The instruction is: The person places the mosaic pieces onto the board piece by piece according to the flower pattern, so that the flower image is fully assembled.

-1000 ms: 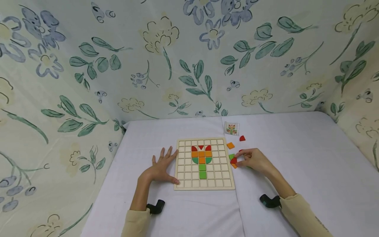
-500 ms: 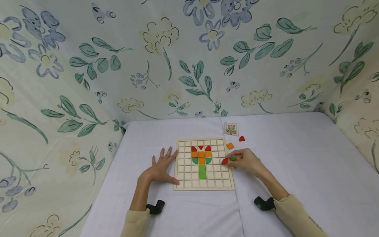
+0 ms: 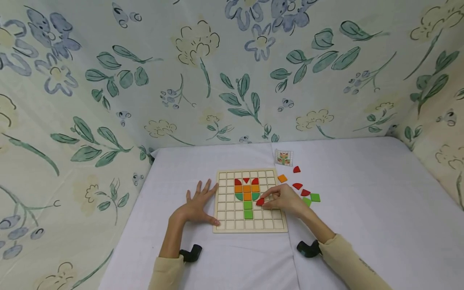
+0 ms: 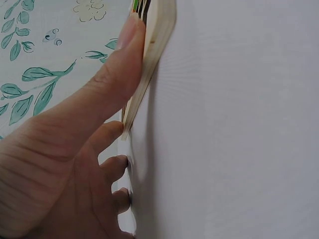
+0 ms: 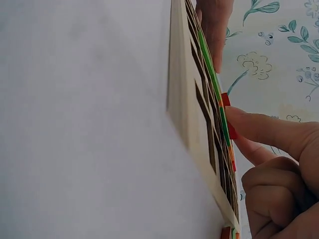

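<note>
My right hand (image 3: pixel 286 199) pinches a red quarter-round piece (image 3: pixel 260 201) over the gridded wooden board (image 3: pixel 229 228), just right of the green stem squares (image 3: pixel 248 204). In the right wrist view, thumb and a finger hold the red piece (image 5: pixel 231 130) close to the board's surface. My left hand (image 3: pixel 195 207) lies with fingers spread at the board's left edge; in the left wrist view its thumb rests on the rim of the board (image 4: pixel 158 45). Red, orange and dark green pieces form a flower shape above the stem.
Right of the board lie an orange square (image 3: pixel 282 178), several red pieces (image 3: pixel 297 169) and green squares (image 3: pixel 315 197). A small pattern card (image 3: pixel 284 157) sits beyond the board's upper right corner. Patterned cloth (image 3: pixel 235 121) rises behind the white table (image 3: pixel 362 181).
My right hand has carried the red piece leftward from the loose pieces to above the board, uncovering red and green pieces behind it. The left hand has stayed still.
</note>
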A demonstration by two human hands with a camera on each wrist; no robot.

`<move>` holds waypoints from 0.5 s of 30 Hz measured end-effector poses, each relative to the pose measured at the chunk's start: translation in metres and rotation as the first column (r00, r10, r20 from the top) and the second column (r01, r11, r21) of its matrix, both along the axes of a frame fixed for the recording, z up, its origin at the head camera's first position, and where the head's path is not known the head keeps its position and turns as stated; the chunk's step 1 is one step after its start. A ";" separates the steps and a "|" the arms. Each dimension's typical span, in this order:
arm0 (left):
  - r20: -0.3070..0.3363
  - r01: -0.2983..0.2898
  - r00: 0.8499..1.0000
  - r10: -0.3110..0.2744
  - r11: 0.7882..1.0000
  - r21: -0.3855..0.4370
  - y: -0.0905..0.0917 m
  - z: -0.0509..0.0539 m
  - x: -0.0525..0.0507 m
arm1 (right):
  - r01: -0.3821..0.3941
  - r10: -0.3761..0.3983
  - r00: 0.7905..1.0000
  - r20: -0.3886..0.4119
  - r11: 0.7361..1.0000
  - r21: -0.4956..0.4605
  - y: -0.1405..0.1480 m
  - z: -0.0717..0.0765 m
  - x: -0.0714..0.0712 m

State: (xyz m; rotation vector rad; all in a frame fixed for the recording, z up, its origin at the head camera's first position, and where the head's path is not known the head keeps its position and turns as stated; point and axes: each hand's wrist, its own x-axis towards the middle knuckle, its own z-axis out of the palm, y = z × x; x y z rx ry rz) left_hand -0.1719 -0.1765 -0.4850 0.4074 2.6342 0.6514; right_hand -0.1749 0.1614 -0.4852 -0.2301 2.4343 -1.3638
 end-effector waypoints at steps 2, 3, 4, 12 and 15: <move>-0.002 -0.002 1.000 0.002 1.000 0.001 0.000 0.000 0.000 | 0.009 -0.009 1.000 0.005 1.000 0.003 -0.003 -0.001 0.000; -0.002 -0.003 1.000 0.003 1.000 0.003 0.000 0.001 0.000 | 0.011 -0.011 1.000 0.008 1.000 0.006 -0.005 -0.001 0.001; -0.001 -0.003 1.000 0.003 1.000 0.002 0.000 0.001 0.000 | 0.014 -0.014 1.000 0.010 1.000 0.010 -0.006 -0.001 0.001; 0.002 -0.006 1.000 0.006 1.000 0.003 0.001 0.001 0.000 | 0.035 -0.036 0.999 0.011 0.998 0.048 -0.009 -0.003 0.002; 0.002 -0.006 1.000 0.006 1.000 0.000 0.001 0.001 0.000 | 0.032 -0.033 0.999 0.014 0.998 0.048 -0.009 -0.003 0.001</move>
